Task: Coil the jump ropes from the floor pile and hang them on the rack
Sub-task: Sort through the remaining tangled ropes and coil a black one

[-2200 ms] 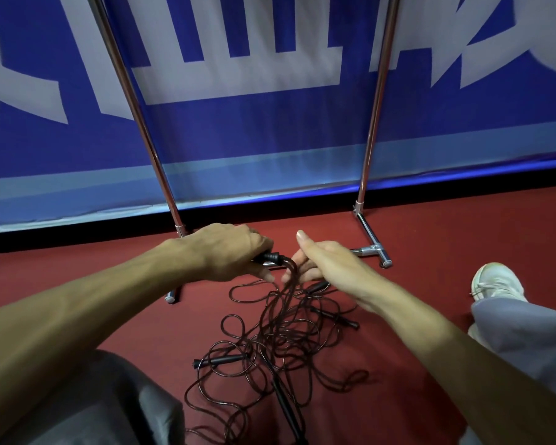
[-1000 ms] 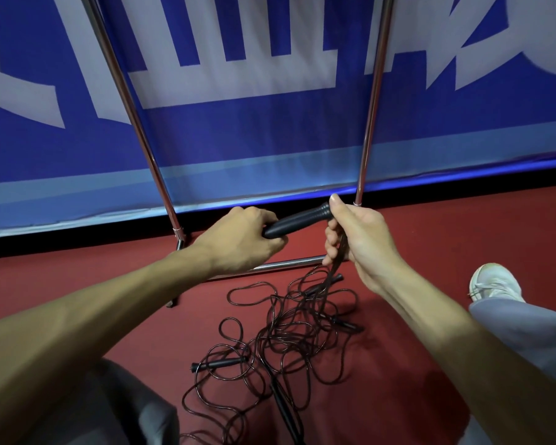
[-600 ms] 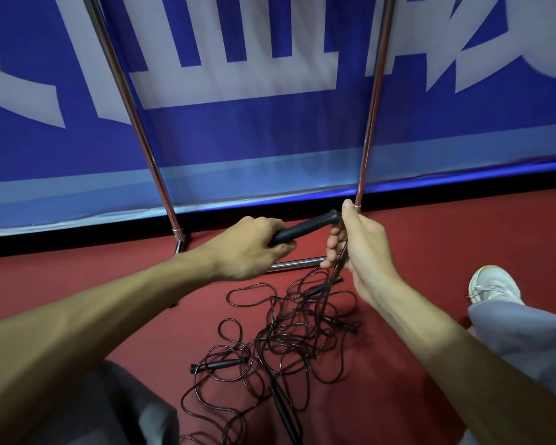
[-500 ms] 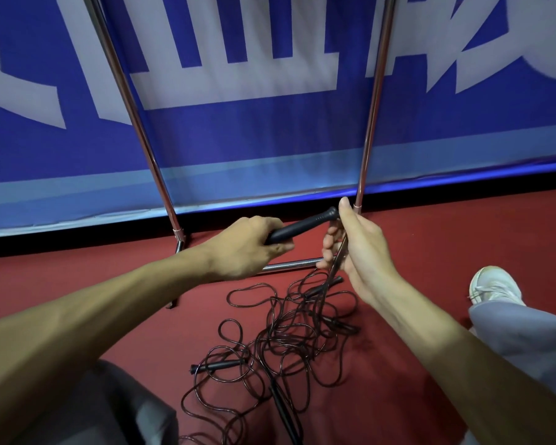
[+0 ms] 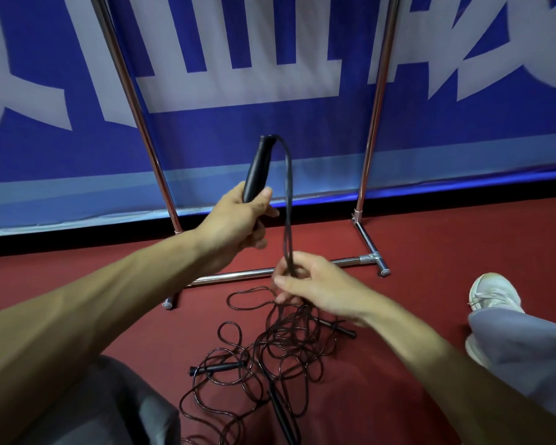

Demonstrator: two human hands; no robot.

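The left hand [image 5: 238, 220] was closed around the lower end of a black handle [image 5: 258, 168], which stood nearly upright, tilted slightly to the right, in front of the banner [image 5: 270, 130]. The cord [image 5: 288, 200] left the top of that handle, arched over to the right and dropped straight down into the right hand [image 5: 315, 285]. The right hand sat lower and to the right of the left, with its fingers [image 5: 283, 281] curled loosely around the cord; the grip appeared partly closed, and how tightly it pinched the cord could not be determined. Below the right hand the cord ran down into the pile of jump ropes [image 5: 270, 348], a tangle of dark loops lying on the red floor [image 5: 446, 245]. Three further black handles lay in or at the edge of that pile: one at the left [image 5: 217, 368], one at the right [image 5: 336, 327], and one at the bottom [image 5: 280, 412]. The rack [image 5: 371, 130] stood just behind the pile, its two metal posts rising in front of the banner and its base bar [image 5: 238, 276] resting on the floor. None of its visible parts carried a rope. A grey trouser knee [image 5: 109, 406] showed at lower left, and a white shoe [image 5: 491, 293] at the right.
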